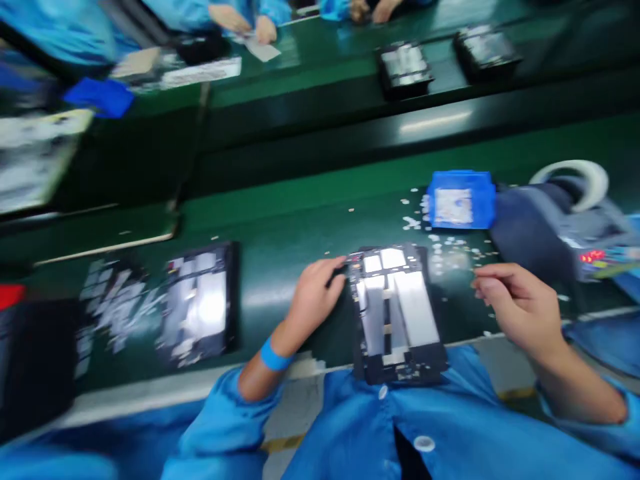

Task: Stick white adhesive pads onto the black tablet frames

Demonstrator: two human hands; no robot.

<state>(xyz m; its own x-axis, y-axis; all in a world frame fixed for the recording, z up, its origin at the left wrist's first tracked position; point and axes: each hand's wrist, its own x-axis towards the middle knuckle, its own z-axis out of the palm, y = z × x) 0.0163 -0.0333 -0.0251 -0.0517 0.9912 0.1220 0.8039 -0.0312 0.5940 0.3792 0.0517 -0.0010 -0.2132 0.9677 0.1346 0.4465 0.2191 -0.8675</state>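
A stack of opened tablets (373,320), with silver battery cells and dark circuit boards showing, lies in front of me and reaches over the bench edge near my jacket. My left hand (317,293), with a blue band at the wrist, has its fingers stretched out to the stack's upper left edge; thumb and forefinger are apart. To the right of the stack, my right hand (517,307) hovers with thumb and fingertips pinched together; whatever is between them is too small to make out. Small white pieces (437,257) lie scattered between that hand and a blue tray (463,180).
A tape dispenser (570,227) with a red display stands at right. Another tablet stack (197,303) and loose silvery strips (117,300) lie at left. Across the green bench, two dark stacks (405,67) sit near co-workers' hands (233,19). A black box (40,360) stands far left.
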